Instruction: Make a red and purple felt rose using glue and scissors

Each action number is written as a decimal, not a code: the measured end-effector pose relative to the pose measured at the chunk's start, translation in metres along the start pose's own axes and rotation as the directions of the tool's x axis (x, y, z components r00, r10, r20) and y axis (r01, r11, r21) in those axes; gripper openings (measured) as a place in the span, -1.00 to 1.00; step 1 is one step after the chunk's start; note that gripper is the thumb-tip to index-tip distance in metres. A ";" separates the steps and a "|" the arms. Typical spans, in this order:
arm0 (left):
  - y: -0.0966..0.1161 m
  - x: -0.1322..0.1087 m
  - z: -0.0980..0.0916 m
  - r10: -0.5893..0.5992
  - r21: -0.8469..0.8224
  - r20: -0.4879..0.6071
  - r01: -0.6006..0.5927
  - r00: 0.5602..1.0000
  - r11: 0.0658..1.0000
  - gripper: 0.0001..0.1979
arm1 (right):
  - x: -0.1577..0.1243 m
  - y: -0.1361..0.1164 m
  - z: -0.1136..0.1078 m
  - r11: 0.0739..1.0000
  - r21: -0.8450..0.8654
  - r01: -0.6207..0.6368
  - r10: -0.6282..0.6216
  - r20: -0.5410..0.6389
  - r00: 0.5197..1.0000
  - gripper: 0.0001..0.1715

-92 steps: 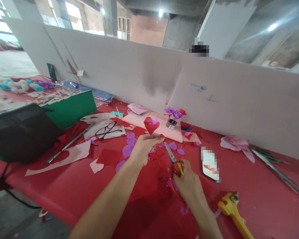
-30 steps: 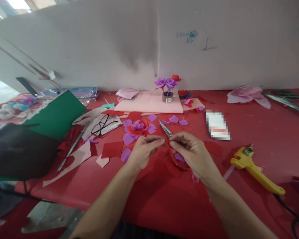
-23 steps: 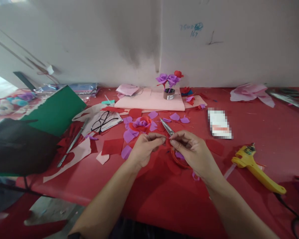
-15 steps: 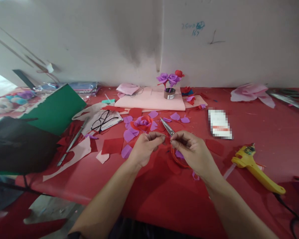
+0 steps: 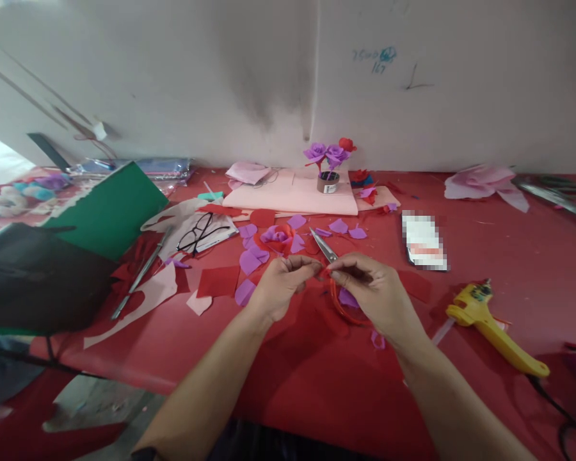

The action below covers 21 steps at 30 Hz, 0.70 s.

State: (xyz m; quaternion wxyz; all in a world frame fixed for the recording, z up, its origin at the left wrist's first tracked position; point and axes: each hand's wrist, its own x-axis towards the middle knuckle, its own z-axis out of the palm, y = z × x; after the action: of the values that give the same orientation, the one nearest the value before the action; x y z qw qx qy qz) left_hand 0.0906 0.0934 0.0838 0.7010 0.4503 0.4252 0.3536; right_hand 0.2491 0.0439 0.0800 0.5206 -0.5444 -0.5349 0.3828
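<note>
Head: red scrap [image 5: 326, 272] between both grips [image 5: 281, 285] [image 5: 367, 282]

Around the edges of our red counter [image 5: 504, 256]
We see black-framed eyeglasses [image 5: 202, 234] lying on white sheets at left, and a phone [image 5: 423, 242], its screen pixelated, at right. Beyond the glasses, we find a tilted green board [image 5: 125, 208] beside a dark sheet-like thing [image 5: 38, 278], clear plastic packets [image 5: 146, 169] and fluffy blue-and-white pieces [image 5: 22, 200]. Behind everything, our pale wall [image 5: 173, 83] bears blue-green handwriting [image 5: 374, 59].
</note>
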 end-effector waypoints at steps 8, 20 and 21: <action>-0.008 0.011 -0.024 0.099 0.507 0.070 -0.121 0.993 0.853 -0.81 | 0.002 0.001 -0.009 0.949 0.312 -0.049 0.117 -0.203 0.972 -0.89; -0.007 0.014 -0.026 0.330 0.597 0.132 -0.341 0.935 0.726 -0.81 | 0.008 -0.003 -0.018 0.948 0.298 -0.107 0.208 -0.330 0.921 -0.67; -0.006 0.014 -0.026 0.316 0.585 0.115 -0.321 0.942 0.745 -0.80 | 0.008 -0.004 -0.018 0.946 0.303 -0.116 0.220 -0.336 0.916 -0.68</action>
State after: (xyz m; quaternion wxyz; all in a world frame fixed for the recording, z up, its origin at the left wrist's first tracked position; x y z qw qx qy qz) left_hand 0.0734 0.1121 0.0683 0.4547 0.7146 0.4285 0.3146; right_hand 0.2673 0.0487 0.0883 0.6465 -0.5725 -0.3205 0.3893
